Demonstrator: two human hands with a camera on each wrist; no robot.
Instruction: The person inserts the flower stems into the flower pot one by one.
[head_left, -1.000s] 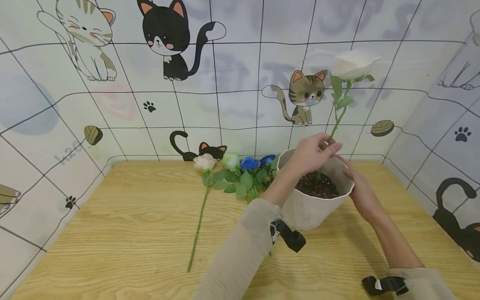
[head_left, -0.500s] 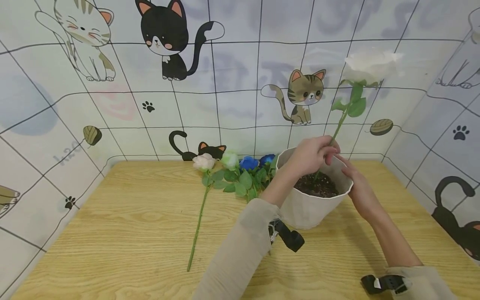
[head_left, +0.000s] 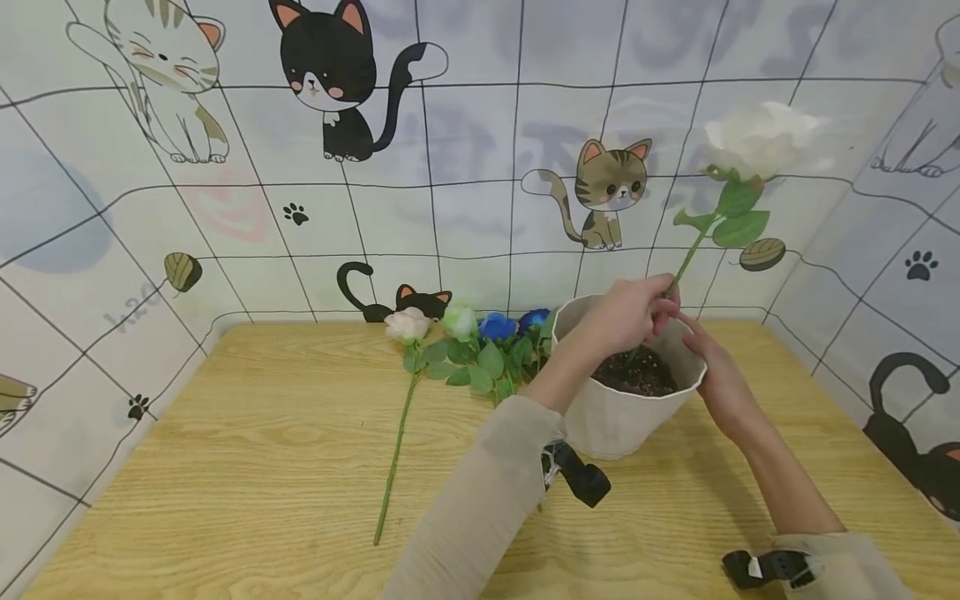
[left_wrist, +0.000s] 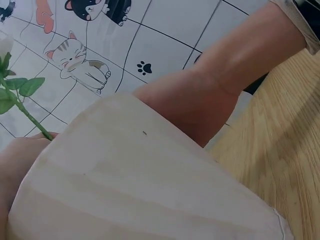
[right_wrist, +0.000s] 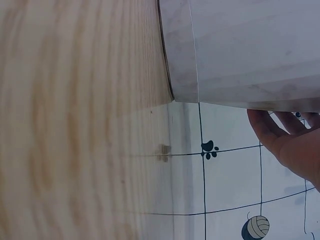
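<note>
The left hand [head_left: 628, 318] pinches the stem of the white rose [head_left: 761, 143], which leans right above the soil [head_left: 637, 377] in the pot [head_left: 618, 425]. The right hand [head_left: 723, 385] holds the pot's right rim; left of it, a pink rose [head_left: 407, 326] lies on the table [head_left: 277, 442].

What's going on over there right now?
A person's left hand pinches the stem of a white rose leaning right above a white pot of dark soil. The right hand holds the pot's rim. Left of the pot, a pale pink rose, a pale green rose and two blue roses lie on the table.
</note>
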